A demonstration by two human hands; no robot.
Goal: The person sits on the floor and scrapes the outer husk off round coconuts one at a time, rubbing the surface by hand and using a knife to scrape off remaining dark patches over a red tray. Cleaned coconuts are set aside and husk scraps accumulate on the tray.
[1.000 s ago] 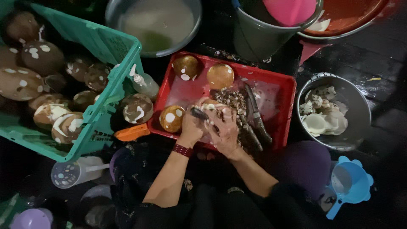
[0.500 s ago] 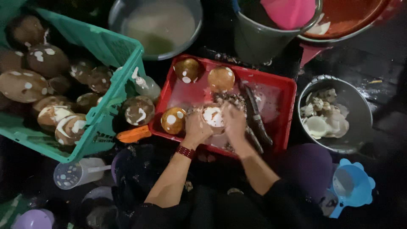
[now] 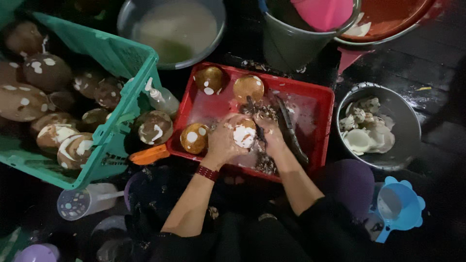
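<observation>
Person wearing dark, black clothing; forearms showing bare; left wrist carrying a dark red beaded bracelet (image 3: 207, 172).

Dim scene, light falling from above onto the centre. Red tray (image 3: 315, 104) and green crate (image 3: 121, 63) best lit; corners and floor fall to near black. Wet glare on tray bottom and floor at right. Overall soft focus, slight blur, noisy shadows.

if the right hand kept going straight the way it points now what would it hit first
Probably the round brown fruit at the red tray's far edge: the right hand points up and slightly left across the peel scraps. Depth is unclear.
</observation>
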